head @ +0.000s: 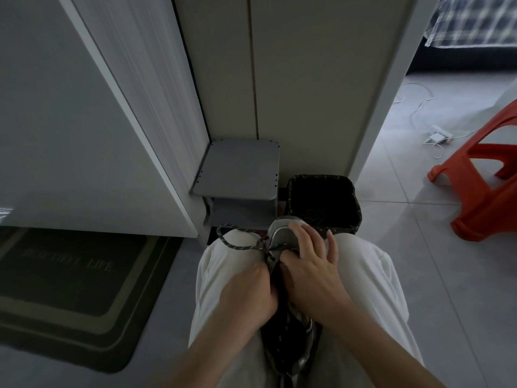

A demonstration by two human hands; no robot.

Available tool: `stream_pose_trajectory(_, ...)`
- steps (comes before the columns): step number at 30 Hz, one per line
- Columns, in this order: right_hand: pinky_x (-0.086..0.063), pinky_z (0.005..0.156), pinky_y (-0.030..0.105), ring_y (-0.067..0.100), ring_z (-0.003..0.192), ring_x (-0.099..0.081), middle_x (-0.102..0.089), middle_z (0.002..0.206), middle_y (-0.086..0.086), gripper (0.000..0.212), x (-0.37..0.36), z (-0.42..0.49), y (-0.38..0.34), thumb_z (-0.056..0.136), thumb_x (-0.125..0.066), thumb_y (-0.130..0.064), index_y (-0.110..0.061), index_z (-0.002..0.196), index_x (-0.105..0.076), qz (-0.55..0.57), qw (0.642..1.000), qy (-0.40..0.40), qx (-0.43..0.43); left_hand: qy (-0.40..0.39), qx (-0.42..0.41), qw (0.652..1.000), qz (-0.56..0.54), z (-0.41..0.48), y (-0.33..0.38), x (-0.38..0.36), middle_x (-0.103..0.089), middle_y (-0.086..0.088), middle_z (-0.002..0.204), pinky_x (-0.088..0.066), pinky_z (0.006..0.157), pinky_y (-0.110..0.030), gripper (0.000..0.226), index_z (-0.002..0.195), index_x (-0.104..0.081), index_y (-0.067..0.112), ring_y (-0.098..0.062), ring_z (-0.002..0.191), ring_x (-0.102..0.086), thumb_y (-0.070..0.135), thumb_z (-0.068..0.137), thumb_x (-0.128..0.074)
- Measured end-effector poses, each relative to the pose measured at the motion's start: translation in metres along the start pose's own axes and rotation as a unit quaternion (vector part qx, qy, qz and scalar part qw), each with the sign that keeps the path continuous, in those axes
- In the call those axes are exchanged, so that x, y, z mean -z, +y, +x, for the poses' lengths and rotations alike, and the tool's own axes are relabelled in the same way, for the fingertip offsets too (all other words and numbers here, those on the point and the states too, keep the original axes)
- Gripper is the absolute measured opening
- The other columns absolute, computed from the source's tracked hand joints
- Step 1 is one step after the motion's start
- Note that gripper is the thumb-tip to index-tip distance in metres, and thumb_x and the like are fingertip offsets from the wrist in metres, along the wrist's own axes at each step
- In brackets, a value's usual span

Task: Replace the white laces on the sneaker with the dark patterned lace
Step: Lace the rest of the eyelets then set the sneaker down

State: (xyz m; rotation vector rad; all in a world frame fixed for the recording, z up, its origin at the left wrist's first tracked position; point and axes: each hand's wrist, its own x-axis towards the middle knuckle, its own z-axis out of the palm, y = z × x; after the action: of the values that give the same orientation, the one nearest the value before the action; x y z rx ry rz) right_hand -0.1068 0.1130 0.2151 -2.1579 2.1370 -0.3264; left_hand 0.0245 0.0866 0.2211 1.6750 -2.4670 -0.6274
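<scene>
A grey sneaker (282,233) lies toe-forward between my knees, on my lap in light trousers. The dark patterned lace (237,246) loops out over my left knee and runs back into the eyelets near the toe. My left hand (249,292) is closed against the sneaker's left side, pinching at the lace area. My right hand (310,264) lies over the shoe's upper, fingers spread across the toe and thumb pressed at the eyelets. No white lace is visible. The shoe's heel part is dark and partly hidden by my forearms.
A small grey stool (237,169) stands ahead by a wall. A black-lined bin (324,197) sits right of it. An orange plastic stool (486,175) is at the right. A dark doormat (72,289) lies at the left. White cables (419,105) trail on the tiled floor.
</scene>
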Motion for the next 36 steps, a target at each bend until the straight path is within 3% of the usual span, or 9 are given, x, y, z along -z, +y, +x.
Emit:
stream_pose_trajectory(3, 0.019, 0.11, 0.044, 0.018, 0.141, 0.003, -0.018, 0.152, -0.003, 0.022, 0.012, -0.009, 0.01, 0.09, -0.041, -0.038, -0.03, 0.096, -0.06, 0.049, 0.998, -0.006, 0.032, 0.079, -0.009, 0.996, -0.027, 0.001, -0.002, -0.001, -0.066, 0.003, 0.086, -0.035, 0.064, -0.019, 0.025, 0.096, -0.06, 0.02, -0.015, 0.081, -0.062, 0.034, 0.093, -0.04)
stream_pose_trajectory(6, -0.007, 0.114, 0.052, 0.021, 0.137, -0.021, -0.039, 0.14, -0.002, 0.019, 0.023, -0.029, 0.011, 0.079, -0.047, -0.037, -0.03, 0.079, -0.064, 0.084, 0.992, -0.025, 0.09, 0.131, -0.042, 0.99, -0.014, 0.006, -0.002, 0.005, -0.064, 0.009, 0.096, -0.038, 0.075, -0.021, 0.029, 0.098, -0.061, 0.025, -0.012, 0.093, -0.057, 0.039, 0.091, -0.037)
stream_pose_trajectory(9, -0.023, 0.107, 0.047, 0.019, 0.121, -0.046, -0.056, 0.119, -0.007, 0.018, 0.029, -0.05, 0.01, 0.065, -0.052, -0.041, -0.031, 0.066, -0.066, 0.065, 0.99, -0.037, 0.121, 0.077, 0.057, 0.994, -0.048, 0.01, 0.007, 0.001, -0.066, -0.007, 0.085, -0.027, 0.054, -0.019, 0.024, 0.082, -0.055, 0.015, -0.018, 0.065, -0.051, 0.033, 0.094, -0.044)
stream_pose_trajectory(12, -0.027, 0.102, 0.038, 0.016, 0.109, -0.055, -0.062, 0.107, -0.013, 0.026, 0.035, -0.046, 0.01, 0.067, -0.049, -0.047, -0.03, 0.065, -0.069, 0.07, 0.995, -0.025, 0.074, 0.082, 0.063, 0.993, -0.053, 0.013, 0.013, 0.0, -0.065, -0.009, 0.084, -0.024, 0.057, -0.022, 0.026, 0.074, -0.048, 0.016, -0.014, 0.058, -0.04, 0.031, 0.095, -0.045)
stream_pose_trajectory(16, -0.034, 0.095, 0.033, 0.012, 0.095, -0.052, -0.062, 0.089, -0.014, 0.039, 0.04, -0.025, 0.005, 0.084, -0.033, -0.045, -0.025, 0.079, -0.065, 0.107, 0.994, 0.031, -0.024, 0.085, 0.041, 0.994, -0.048, 0.019, 0.017, 0.002, -0.066, -0.008, 0.088, -0.029, 0.061, -0.022, 0.03, 0.089, -0.06, 0.01, -0.021, 0.076, -0.058, 0.033, 0.096, -0.042)
stream_pose_trajectory(21, -0.034, 0.089, 0.034, 0.019, 0.098, -0.052, -0.059, 0.102, -0.009, 0.027, 0.03, -0.013, -0.001, 0.092, -0.041, -0.043, -0.026, 0.101, -0.06, 0.001, 0.998, 0.015, -0.053, 0.06, 0.035, 0.997, -0.043, 0.018, 0.02, -0.003, -0.067, -0.007, 0.095, -0.029, 0.063, -0.022, 0.03, 0.098, -0.062, 0.012, -0.022, 0.086, -0.061, 0.033, 0.097, -0.04)
stream_pose_trajectory(26, -0.037, 0.078, 0.035, 0.024, 0.086, -0.058, -0.064, 0.088, 0.0, 0.01, 0.025, 0.004, -0.007, 0.086, -0.055, -0.028, -0.019, 0.087, -0.059, -0.07, 0.993, 0.014, -0.09, 0.057, 0.025, 0.995, -0.08, 0.015, 0.018, -0.002, -0.068, -0.005, 0.092, -0.028, 0.06, -0.019, 0.027, 0.098, -0.062, 0.014, -0.016, 0.074, -0.056, 0.032, 0.097, -0.042)
stream_pose_trajectory(31, -0.029, 0.085, 0.033, 0.022, 0.102, -0.054, -0.062, 0.104, -0.002, 0.018, 0.029, 0.01, -0.002, 0.088, -0.043, -0.028, -0.02, 0.1, -0.055, -0.03, 0.997, -0.065, -0.001, 0.03, 0.01, 0.995, -0.092, 0.014, 0.007, -0.003, -0.069, -0.008, 0.095, -0.031, 0.062, -0.02, 0.026, 0.098, -0.063, 0.012, -0.023, 0.086, -0.063, 0.027, 0.096, -0.042)
stream_pose_trajectory(36, -0.014, 0.07, 0.033, 0.019, 0.091, -0.046, -0.054, 0.079, -0.005, 0.012, 0.053, -0.022, 0.009, 0.073, -0.047, -0.036, -0.025, 0.069, -0.046, -0.004, 0.973, -0.192, 0.13, 0.046, 0.01, 0.993, -0.104, 0.013, 0.004, -0.01, -0.067, -0.012, 0.09, -0.027, 0.059, -0.023, 0.027, 0.083, -0.059, 0.009, -0.027, 0.084, -0.06, 0.028, 0.095, -0.044)
